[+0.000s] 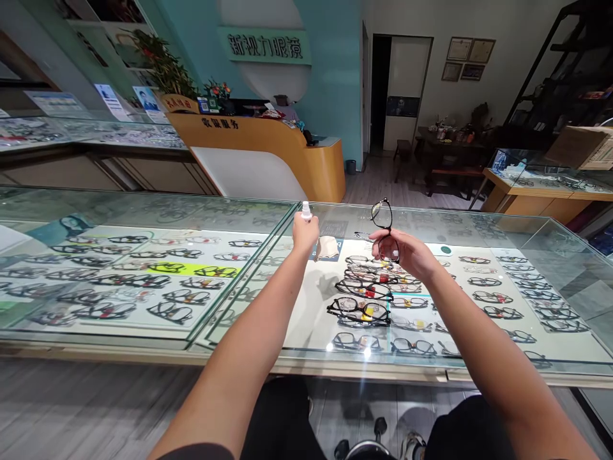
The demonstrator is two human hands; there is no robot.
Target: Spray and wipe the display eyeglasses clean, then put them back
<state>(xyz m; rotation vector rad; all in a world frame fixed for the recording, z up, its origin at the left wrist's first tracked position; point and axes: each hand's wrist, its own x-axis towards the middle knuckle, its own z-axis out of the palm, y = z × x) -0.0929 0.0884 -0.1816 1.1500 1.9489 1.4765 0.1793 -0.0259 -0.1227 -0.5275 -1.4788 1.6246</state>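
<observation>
My left hand (305, 231) is wrapped round a small spray bottle (306, 209), whose white top sticks up above the fist. Held up in my right hand (407, 250) is a pair of dark-framed eyeglasses (382, 213), turned on end with one lens above the fingers and the other beside them. A beige folded cloth (327, 248) lies on the glass counter between my hands. Several more eyeglasses (360, 311) are lined up nearer me, below my right hand.
Under the glass display counter (306, 363) are rows of eyeglasses (498, 298) on both sides. Beyond it stands an orange and white reception desk (268, 140) with a plant (167, 67). A cardboard box (582, 147) is at the far right, on another display case.
</observation>
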